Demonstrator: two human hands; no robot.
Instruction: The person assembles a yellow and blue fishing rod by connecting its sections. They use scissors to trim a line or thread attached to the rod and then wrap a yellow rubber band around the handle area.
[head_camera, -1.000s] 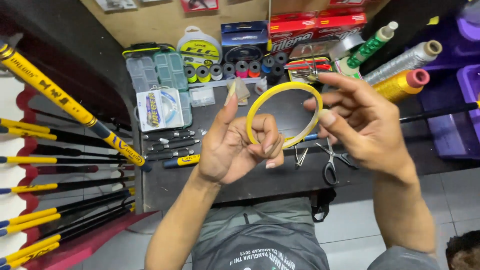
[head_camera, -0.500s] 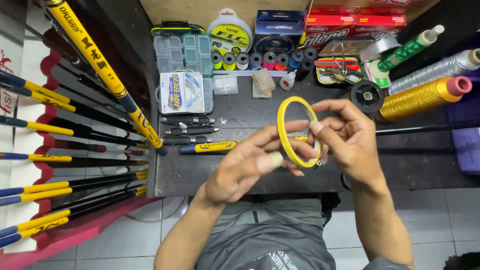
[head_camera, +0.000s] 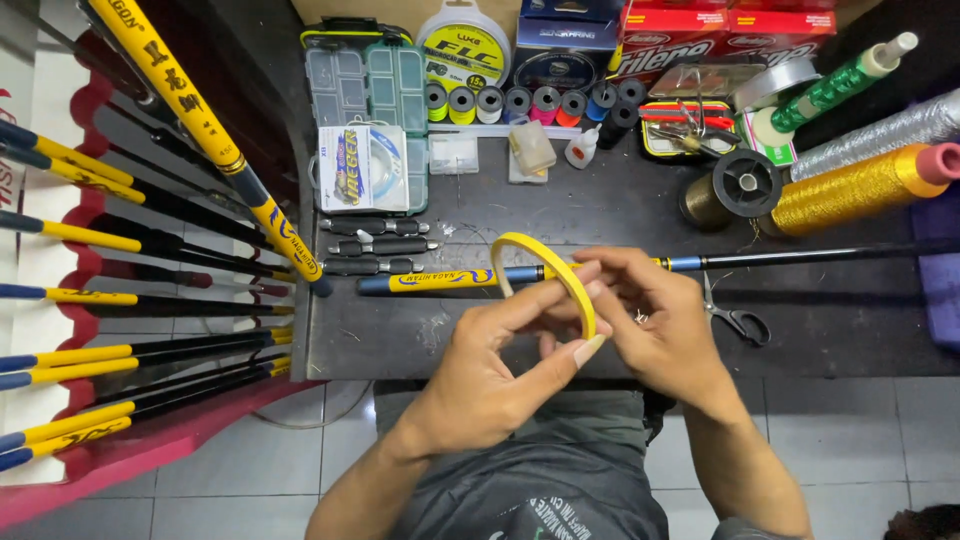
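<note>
Pinching yellow tape roll (head_camera: 545, 275) with left hand (head_camera: 480, 375) and right hand (head_camera: 660, 320); lowered since earlier, now near bench (head_camera: 400, 345) front edge, over rod (head_camera: 440, 280).

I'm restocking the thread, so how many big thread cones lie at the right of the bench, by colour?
Green cone: 1
Silver cone: 1
Gold cone: 1
Total: 3
Both hands, left hand and right hand, hold the yellow tape ring.

Single head view, close, straight down over workbench (head_camera: 620, 200).
</note>
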